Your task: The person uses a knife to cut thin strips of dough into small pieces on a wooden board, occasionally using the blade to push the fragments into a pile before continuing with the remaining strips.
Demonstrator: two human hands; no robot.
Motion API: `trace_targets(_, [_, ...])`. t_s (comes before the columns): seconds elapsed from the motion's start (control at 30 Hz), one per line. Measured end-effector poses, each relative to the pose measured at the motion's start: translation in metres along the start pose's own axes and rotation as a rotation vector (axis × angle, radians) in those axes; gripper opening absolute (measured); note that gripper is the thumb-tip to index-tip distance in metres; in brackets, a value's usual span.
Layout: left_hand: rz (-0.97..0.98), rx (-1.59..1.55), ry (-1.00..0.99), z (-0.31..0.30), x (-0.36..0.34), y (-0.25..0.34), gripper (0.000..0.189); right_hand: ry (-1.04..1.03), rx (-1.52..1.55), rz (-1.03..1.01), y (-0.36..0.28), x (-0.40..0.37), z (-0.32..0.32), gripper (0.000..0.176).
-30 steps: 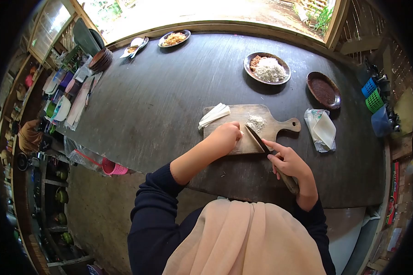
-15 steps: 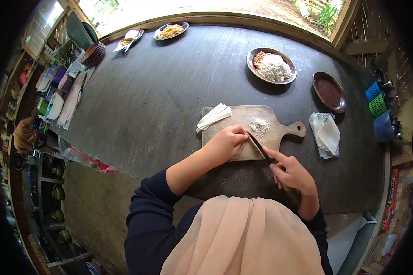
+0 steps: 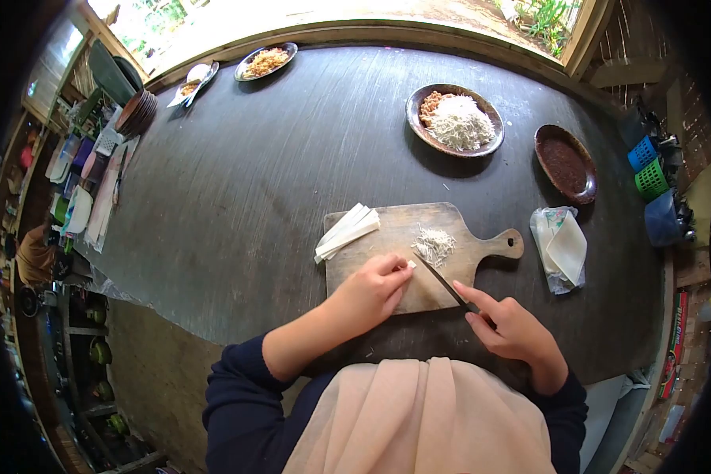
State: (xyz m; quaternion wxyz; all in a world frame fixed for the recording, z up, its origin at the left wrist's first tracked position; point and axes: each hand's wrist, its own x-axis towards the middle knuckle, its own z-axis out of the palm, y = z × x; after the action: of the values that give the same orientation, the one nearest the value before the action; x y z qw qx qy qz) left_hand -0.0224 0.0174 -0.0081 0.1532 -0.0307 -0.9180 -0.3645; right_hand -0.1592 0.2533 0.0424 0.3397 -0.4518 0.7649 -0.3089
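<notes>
My left hand point(image 3: 373, 294) is closed in a pinch on a white strip point(image 3: 411, 265), whose small end shows at the fingertips over the wooden cutting board point(image 3: 407, 221). My right hand point(image 3: 515, 330) grips a knife point(image 3: 444, 284), index finger along its back. The blade tip lies just right of the pinched strip, near a small heap of fine white shreds point(image 3: 434, 246). Several longer white strips point(image 3: 347, 232) are stacked at the board's far left corner. Most of the knife's handle is hidden by my right hand.
Beyond the board stands a plate point(image 3: 494, 146) heaped with white shreds and brown pieces. To the right are an oval brown dish point(image 3: 565, 166) and a plastic wrapper with a white sheet point(image 3: 562, 245). Two plates of food, including one of orange shreds point(image 3: 266, 63), sit far left.
The view has shifted, so the board appears lower and more to the left. The knife has drawn slightly away from the left fingertips, and the strip's white end now shows.
</notes>
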Motion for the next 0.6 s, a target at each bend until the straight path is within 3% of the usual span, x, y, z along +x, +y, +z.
trace_targets(0.3, [-0.001,-0.013,-0.082,0.003,-0.007,0.009,0.037,-0.115,-0.038,-0.033,0.011,-0.003,0.001,0.055])
trace_targets(0.6, [-0.032,0.011,-0.135,0.001,-0.005,0.014,0.041,-0.042,0.006,-0.097,0.010,-0.004,-0.001,0.053])
